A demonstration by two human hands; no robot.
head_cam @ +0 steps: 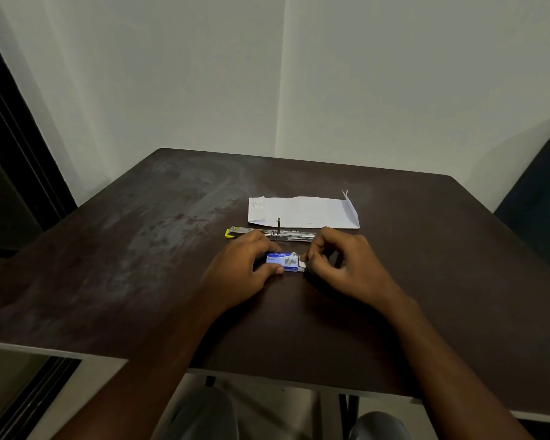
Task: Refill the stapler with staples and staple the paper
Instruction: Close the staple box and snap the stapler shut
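Observation:
A small blue staple box lies on the dark table between my hands. My left hand grips the box's left end, thumb at the front and fingers behind. My right hand pinches the white inner tray that sticks out of the box's right end. Just behind the hands the stapler lies swung fully open and flat, with a yellow tip at its left end and a thin part standing upright at the middle. Folded white paper rests flat behind the stapler.
The dark brown table stands against a white wall corner. A dark chair is at the right edge. A dark door frame runs along the left. My knees show below the near table edge.

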